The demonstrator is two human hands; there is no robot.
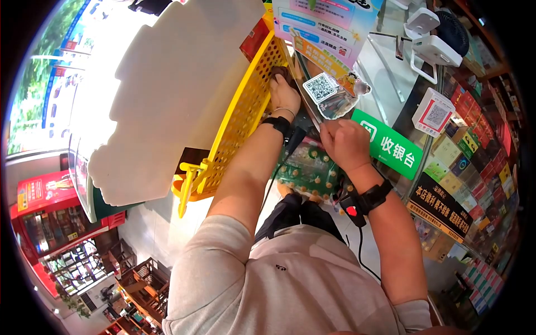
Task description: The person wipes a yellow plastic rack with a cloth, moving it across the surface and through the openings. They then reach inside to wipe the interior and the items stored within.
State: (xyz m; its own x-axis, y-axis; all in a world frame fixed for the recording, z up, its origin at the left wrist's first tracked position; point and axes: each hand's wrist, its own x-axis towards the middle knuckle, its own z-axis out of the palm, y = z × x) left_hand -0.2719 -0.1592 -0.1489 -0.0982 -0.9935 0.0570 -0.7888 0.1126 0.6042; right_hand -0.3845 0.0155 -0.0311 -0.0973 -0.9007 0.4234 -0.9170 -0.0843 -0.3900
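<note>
The left hand (285, 96) is holding a dark cloth (281, 72) at its twelve o'clock, fingers curled; the right hand (344, 144), at four, is making a fist, contents hidden. Swinging wide could be snagging the cloth on the yellow rack (245, 106) at nine.

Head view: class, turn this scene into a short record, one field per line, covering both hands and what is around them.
Left hand: beside the yellow perforated container, fingers at a dark item too unclear to name
Right hand: fingers curled, next to the green sign
Counter: glass-topped, with a QR code card
Floor: plastic-wrapped green pack near the feet
</note>
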